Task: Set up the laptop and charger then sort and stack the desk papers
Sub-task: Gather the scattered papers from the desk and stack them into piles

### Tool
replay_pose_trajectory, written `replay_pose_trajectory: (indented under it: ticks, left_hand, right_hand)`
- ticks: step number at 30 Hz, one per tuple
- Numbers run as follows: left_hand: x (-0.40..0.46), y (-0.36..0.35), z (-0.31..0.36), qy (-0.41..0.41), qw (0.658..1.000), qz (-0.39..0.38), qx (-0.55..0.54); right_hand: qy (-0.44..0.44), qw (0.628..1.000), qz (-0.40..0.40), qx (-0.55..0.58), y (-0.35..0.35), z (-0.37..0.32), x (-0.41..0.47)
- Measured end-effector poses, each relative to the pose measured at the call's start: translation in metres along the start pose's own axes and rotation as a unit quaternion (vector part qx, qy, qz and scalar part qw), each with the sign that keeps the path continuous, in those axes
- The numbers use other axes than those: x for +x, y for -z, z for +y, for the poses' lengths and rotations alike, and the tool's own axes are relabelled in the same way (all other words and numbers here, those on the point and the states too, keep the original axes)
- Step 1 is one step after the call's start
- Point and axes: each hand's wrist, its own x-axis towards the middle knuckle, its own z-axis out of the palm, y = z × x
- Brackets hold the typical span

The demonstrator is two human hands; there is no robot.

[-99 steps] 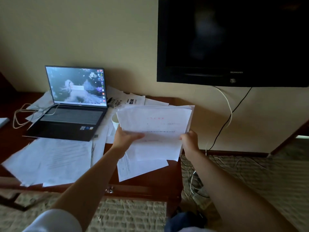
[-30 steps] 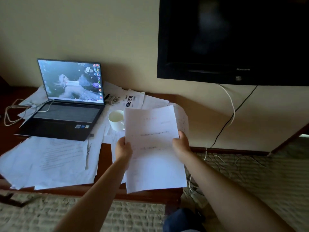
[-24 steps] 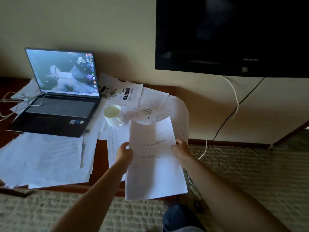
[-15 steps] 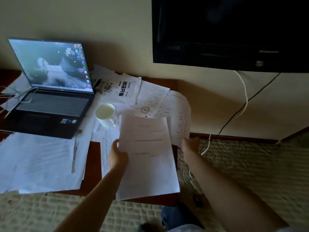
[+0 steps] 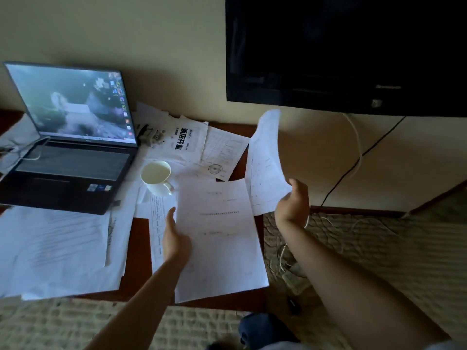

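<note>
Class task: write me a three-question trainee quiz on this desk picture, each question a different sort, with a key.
1. True or false: the laptop is closed.
2. What does the right hand hold? A) the cup B) a raised sheet C) a cable
3. Fill in: the left hand grips a stack just right of the white ____.

Key: 1 false, it is open with the screen lit. 2 B, the sheet. 3 cup.
</note>
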Motion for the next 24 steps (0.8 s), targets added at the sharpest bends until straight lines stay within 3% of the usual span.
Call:
replay_pose_trajectory:
  ticks: [2, 5, 7, 9, 11, 14, 17, 18, 20, 22, 24]
  left_hand:
    - [-0.003, 0.007, 0.001, -0.016, 0.999, -0.037, 0.01]
    - [-0.01, 0.016, 0.004, -0.062, 0.987, -0.071, 0.13]
    - [-0.016, 0.022, 0.011, -0.141, 0.965, -0.024, 0.221]
    - [-0.023, 0.024, 0.021, -0.271, 0.922, 0.04, 0.274]
    - [-0.03, 0.025, 0.035, -0.372, 0.867, 0.065, 0.325]
    - [-0.032, 0.027, 0.055, -0.413, 0.818, 0.07, 0.394]
    - [-0.031, 0.034, 0.064, -0.543, 0.791, 0.149, 0.239]
    - [-0.034, 0.039, 0.068, -0.545, 0.805, 0.158, 0.173]
    - [-0.043, 0.048, 0.078, -0.432, 0.893, 0.099, 0.08]
    - [-0.048, 0.054, 0.086, -0.272, 0.962, 0.015, -0.022]
    - [-0.047, 0.058, 0.084, -0.15, 0.974, -0.081, -0.148]
  right_hand:
    - [0.108, 0.994, 0.01, -0.003, 0.008, -0.007, -0.003]
    - [0.25, 0.965, 0.02, -0.079, 0.029, -0.019, -0.014]
    - [0.318, 0.941, 0.032, -0.112, 0.043, -0.025, -0.023]
    - [0.359, 0.928, 0.023, -0.093, 0.051, -0.032, -0.034]
    - [0.364, 0.931, -0.018, -0.031, 0.054, -0.039, -0.046]
    - [0.294, 0.951, -0.046, 0.087, 0.062, -0.058, -0.063]
    - [0.218, 0.964, 0.032, 0.151, 0.072, -0.073, -0.072]
    - [0.177, 0.971, 0.075, 0.141, 0.074, -0.074, -0.071]
    - [0.032, 0.985, 0.113, 0.124, 0.079, -0.073, -0.069]
    - [-0.097, 0.988, 0.056, 0.109, 0.082, -0.07, -0.071]
    - [-0.159, 0.977, -0.03, 0.138, 0.078, -0.062, -0.076]
